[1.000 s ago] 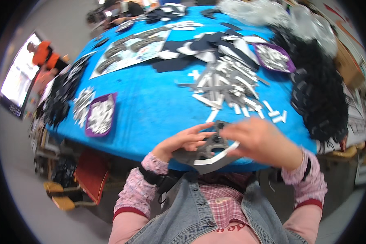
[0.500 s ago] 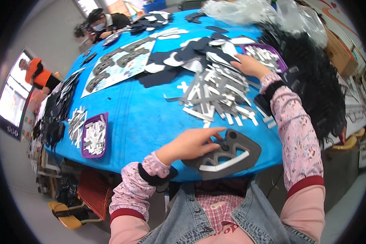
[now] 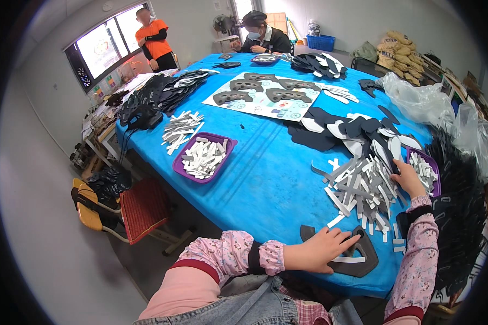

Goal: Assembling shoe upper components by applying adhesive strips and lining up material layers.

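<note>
My left hand (image 3: 315,251) lies with fingers spread on a dark grey foam piece (image 3: 367,248) with cut-out openings, at the table's near edge. A white strip (image 3: 348,260) runs along the part of the piece that shows; my hand hides the rest. Farther right, my right hand (image 3: 410,180) has its thumb and fingers closed about the lower end of a dark foam pad (image 3: 395,167). Next to that hand is a loose heap of grey and white strips (image 3: 358,187). Just beyond it stands a purple basket (image 3: 438,187) of short strips.
Another purple basket (image 3: 214,176) and loose strips (image 3: 181,129) are on the left. A printed sheet (image 3: 260,111) carries several foam pieces. Dark and white pads (image 3: 322,127) lie beyond the strip heap. Black straps (image 3: 461,227) crowd the right edge. One person (image 3: 265,40) sits opposite; another (image 3: 156,40) stands.
The view has swung left and up, so the table sits farther right in it. My left hand has flattened onto the foam piece. My right hand stays by the pads, its fingers drawn closer.
</note>
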Available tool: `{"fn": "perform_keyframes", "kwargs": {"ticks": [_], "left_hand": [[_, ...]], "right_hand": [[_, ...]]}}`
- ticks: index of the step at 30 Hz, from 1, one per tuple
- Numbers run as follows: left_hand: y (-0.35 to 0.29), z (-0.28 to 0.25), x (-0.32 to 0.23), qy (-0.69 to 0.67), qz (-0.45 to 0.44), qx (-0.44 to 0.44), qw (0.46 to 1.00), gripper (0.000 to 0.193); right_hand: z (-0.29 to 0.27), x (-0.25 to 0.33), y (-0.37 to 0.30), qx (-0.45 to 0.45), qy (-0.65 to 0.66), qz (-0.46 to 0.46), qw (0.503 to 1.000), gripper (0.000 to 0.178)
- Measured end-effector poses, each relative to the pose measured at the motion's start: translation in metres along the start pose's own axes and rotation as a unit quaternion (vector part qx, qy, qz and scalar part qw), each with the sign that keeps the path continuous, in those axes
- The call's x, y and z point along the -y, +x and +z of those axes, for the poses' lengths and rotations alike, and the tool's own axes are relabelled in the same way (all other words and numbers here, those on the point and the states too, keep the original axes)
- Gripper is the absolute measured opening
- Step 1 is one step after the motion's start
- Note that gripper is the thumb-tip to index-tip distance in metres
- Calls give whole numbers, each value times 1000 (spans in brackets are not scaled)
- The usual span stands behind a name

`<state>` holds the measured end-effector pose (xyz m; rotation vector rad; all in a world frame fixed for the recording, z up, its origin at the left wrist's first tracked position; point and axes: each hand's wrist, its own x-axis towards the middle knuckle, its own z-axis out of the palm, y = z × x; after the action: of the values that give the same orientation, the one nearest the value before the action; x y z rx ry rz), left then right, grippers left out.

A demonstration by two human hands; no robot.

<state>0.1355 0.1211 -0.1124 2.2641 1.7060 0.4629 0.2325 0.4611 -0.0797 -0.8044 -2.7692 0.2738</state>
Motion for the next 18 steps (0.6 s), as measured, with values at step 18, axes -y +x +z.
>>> {"fn": "perform_keyframes", "kwargs": {"ticks": [18], "left_hand": [[4,-7,15,-114,23,20,993,105]], "right_hand": [[-1,-8,-4,-34,40,78,996,60]]}}
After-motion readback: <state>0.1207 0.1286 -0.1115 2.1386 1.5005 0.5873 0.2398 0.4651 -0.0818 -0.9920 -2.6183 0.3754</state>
